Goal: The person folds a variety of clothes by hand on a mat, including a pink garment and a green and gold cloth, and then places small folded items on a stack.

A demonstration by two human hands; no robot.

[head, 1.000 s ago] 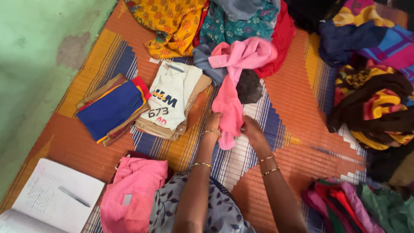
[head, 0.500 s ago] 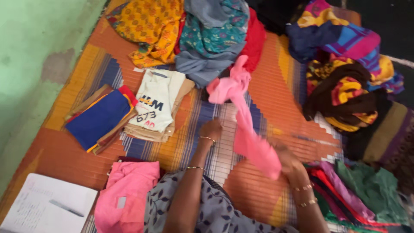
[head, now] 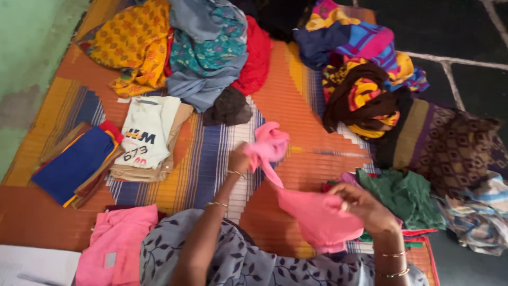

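Since the earlier frame, both hands have drawn the pink garment [head: 312, 212] toward the body, and its free end, which reached the clothes heap, now lies bunched at the left hand.

Reading from the left, I log the following. A folded blue cloth stack [head: 74, 167] rests on the striped woven mat [head: 312, 106] near the left edge. Just beside it sits a folded white printed shirt [head: 145, 132] on a tan pile. Below these, a folded pink piece [head: 119, 246] lies close to the grey floral sleeve.

The left hand [head: 239, 159] is clenched on the upper, bunched end of the pink garment, above the mat's blue and white stripes. The garment runs diagonally down to the right hand [head: 362, 206], whose fingers are closed on the wider lower part, held above the orange area of the mat.

Farther right, a crumpled green cloth [head: 405, 193] lies beside the right hand. A dark patterned fabric [head: 455, 143] spreads beyond it.
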